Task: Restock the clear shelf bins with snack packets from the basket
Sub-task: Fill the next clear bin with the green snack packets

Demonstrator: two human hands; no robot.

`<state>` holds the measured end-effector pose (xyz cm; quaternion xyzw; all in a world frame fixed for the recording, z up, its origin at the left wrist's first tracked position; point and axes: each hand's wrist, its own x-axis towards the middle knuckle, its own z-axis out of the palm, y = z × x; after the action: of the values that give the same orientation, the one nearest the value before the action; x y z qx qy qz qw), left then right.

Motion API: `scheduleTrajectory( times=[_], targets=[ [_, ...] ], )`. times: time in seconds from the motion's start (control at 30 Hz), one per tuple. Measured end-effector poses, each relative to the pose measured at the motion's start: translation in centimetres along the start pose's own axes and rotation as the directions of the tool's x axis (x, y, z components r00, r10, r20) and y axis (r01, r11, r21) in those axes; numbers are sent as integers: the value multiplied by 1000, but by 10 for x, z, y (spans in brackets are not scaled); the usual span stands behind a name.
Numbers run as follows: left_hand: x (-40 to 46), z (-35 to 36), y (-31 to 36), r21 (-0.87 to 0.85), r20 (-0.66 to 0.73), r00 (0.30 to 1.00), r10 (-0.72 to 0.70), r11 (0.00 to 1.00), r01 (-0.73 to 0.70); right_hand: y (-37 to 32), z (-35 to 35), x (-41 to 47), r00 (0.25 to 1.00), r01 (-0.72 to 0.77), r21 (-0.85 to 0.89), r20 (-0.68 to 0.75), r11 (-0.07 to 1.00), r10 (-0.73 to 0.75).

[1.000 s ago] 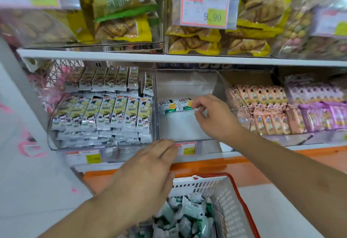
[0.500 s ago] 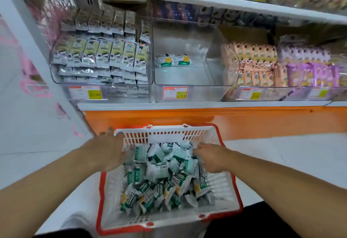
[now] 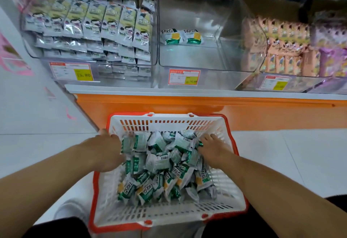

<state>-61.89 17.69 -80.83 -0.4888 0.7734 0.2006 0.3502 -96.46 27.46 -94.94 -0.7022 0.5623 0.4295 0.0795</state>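
Head view: both hands among basket packets; grip cannot be told

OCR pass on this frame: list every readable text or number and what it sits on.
"16.80": yellow patch on the left orange-bordered price tag.
"16." then blurred digits: yellow patch on the middle orange-bordered price tag.
Right orange-bordered price tag: too blurred to read.
Two green-and-white snack packets in the clear middle bin: large characters, unreadable.
Green-and-white packets in the white basket: print and barcodes, illegible.

Bare forearms, no sleeves in view, left hand, right hand, possibly dark trousers
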Motion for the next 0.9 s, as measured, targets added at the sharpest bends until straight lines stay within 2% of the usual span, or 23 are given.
scheduleTrajectory(
  times=[0.17, 0.23, 0.3, 0.4, 0.47, 0.57, 0.7, 0.83, 0.9],
  targets=[
    [-2, -6, 1, 65, 36, 999, 13, 998, -15, 5, -9, -5, 999, 30, -2, -17, 1000, -30],
    [-7, -11, 1, 101, 28, 999, 24, 995, -27, 10, -21, -11, 999, 27, 118, 16, 993, -29],
    [-13, -21, 2, 128, 22, 998, 59, 990, -62, 15, -40, -19, 995, 25, 331, 82, 943, -55],
    [-22, -37, 10, 69, 17, 986, 163, 984, -164, 24, -83, -43, 994, 52, 629, 40, 775, -99],
    [-31, -49, 19, -5, -43, 971, 237, 971, -237, 28, -122, -69, 994, 93, 743, -29, 663, -107],
    [-55, -64, 30, -135, -181, 922, 343, 920, -368, 26, -172, -109, 989, 145, 893, -117, 425, -91],
    [-98, -78, 43, -310, -315, 854, 413, 806, -504, 21, -219, -154, 974, 218, 952, -228, 215, 20],
    [-117, -76, 42, -452, -487, 808, 331, 696, -558, 14, -241, -183, 960, 259, 965, -255, -25, 117],
    [-121, -76, 37, -592, -503, 818, 279, 578, -561, 13, -247, -192, 963, 256, 935, -226, -244, 144]
  ],
)
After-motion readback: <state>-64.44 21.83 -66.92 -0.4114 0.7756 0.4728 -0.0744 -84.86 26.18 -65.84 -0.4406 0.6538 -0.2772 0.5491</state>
